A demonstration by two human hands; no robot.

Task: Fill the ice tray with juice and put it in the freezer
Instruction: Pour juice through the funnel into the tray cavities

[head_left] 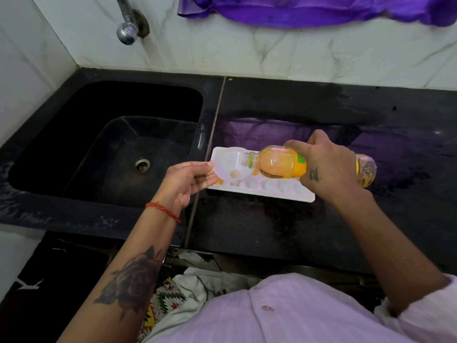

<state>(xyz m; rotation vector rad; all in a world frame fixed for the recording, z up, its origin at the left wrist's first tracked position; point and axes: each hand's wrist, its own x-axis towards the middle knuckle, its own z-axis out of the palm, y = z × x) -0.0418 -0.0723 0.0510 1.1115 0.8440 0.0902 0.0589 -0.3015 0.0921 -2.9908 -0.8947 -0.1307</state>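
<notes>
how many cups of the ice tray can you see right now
5 show along the near row of the ice tray: one orange-tinted beside the left hand, four pale right of the funnel. Funnel, bottle and right hand hide others.

Dim, soft indoor light, coming mostly from above and behind the camera. Bright on the marble wall tiles [272,55], murky in the black sink [103,144]. Purple reflection of the hanging cloth [309,8] on the glossy desk [272,231]. Small glint on the tap [127,33]. Faint shadows under both hands. Wide-angle bending at the edges, with wall lines curving. Slightly soft and smeared throughout, noisy in dark areas.
</notes>
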